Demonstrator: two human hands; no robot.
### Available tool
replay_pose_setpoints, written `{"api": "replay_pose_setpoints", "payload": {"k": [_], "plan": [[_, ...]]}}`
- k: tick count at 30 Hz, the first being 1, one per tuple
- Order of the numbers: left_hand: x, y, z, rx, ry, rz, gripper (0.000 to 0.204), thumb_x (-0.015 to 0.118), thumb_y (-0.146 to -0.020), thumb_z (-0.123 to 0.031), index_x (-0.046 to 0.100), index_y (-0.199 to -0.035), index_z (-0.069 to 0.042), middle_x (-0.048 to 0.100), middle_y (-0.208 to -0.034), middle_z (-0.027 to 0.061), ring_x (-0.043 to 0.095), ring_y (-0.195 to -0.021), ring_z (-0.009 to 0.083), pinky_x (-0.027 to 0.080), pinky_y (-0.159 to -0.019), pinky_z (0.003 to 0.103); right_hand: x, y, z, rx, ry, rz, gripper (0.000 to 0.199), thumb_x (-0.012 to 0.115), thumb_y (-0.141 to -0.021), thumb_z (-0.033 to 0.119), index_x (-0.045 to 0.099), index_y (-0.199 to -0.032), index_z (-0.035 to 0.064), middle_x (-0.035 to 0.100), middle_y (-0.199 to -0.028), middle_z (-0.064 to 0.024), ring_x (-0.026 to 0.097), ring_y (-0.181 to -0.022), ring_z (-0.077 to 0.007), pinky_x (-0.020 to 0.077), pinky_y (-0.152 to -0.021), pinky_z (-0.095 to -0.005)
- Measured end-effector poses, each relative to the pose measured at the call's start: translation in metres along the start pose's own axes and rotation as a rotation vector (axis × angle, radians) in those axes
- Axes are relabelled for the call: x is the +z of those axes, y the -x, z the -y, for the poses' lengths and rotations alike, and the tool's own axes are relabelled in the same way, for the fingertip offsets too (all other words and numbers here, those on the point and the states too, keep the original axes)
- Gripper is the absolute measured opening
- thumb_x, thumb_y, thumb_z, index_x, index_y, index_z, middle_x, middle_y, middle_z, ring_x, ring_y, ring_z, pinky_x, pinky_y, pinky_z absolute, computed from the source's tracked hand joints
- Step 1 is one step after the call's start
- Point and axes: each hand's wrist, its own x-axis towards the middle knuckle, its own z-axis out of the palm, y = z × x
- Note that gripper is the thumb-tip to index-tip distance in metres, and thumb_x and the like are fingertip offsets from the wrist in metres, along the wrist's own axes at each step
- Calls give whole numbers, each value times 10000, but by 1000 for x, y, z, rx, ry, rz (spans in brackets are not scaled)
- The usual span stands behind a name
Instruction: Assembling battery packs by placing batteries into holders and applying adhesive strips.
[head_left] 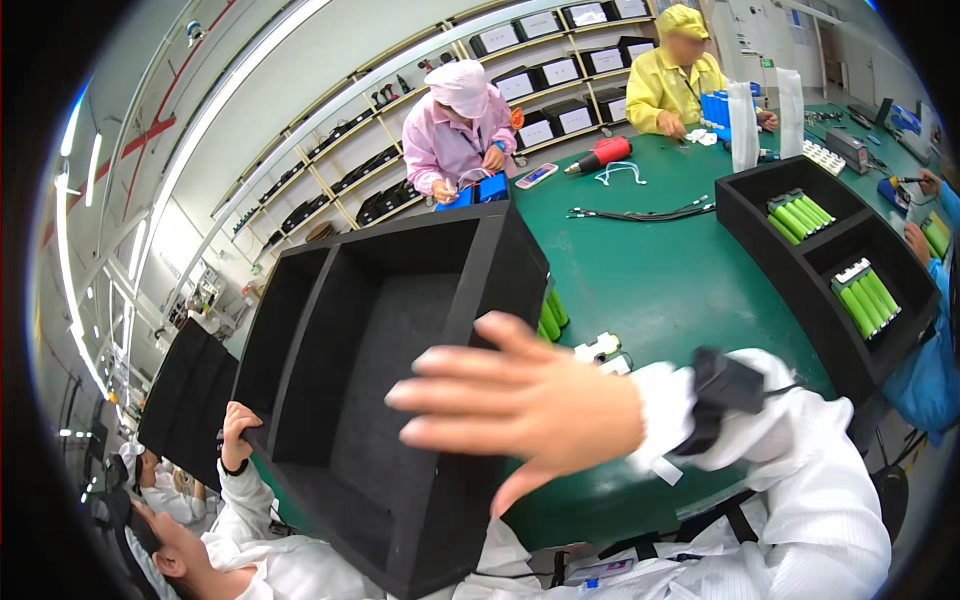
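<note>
My right hand [520,405] is open with fingers spread, pointing left, in front of the near right wall of a black foam box [490,270]. Whether it touches the box I cannot tell. The box is tilted, its bare compartments facing up. A co-worker's hand [238,432] grips its left edge. Just beyond my fingers, a green battery pack [551,312] shows partly behind the box, and a small white and green part [600,350] lies near my wrist. My left hand is not in view.
Another black foam box [735,200] with green battery packs [865,300] stands at right. On the green table [640,280] lie black cables [640,211], a red heat gun [603,155] and a phone [537,176]. Co-workers sit across the table and at both sides.
</note>
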Motion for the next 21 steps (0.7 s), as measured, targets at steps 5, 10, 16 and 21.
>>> {"api": "replay_pose_setpoints", "payload": {"k": [5,10,16,21], "plan": [[24,-120,-111,44,-248,43,522,349,-885,-413,343,-1275,-65,347,-1321,121,298,-1225,295,247,-1004,427,25,-35,13,-80,-56,-272,526,518,-698,591,454,-654,70,411,-620,-27,431,-595,-188,397,-657,-322],[46,-140,-151,167,-524,39,502,338,-891,-400,359,-1265,-66,368,-1308,113,321,-1210,286,268,-989,427,-15,-30,14,-163,29,-466,441,549,-741,466,415,-564,85,387,-565,-12,395,-504,-185,335,-470,-298],[104,-26,-61,284,-641,95,479,325,-898,-384,379,-1252,-66,392,-1292,103,350,-1192,275,294,-970,427,-129,61,26,-23,221,-460,350,582,-733,360,429,-568,92,411,-544,-30,456,-505,-216,379,-461,-316],[138,151,70,-211,-289,355,462,314,-904,-371,395,-1241,-66,413,-1279,95,373,-1176,266,315,-955,427,-228,151,53,17,452,-406,335,498,-779,386,533,-643,82,499,-589,-36,518,-528,-216,419,-462,-315]]}}
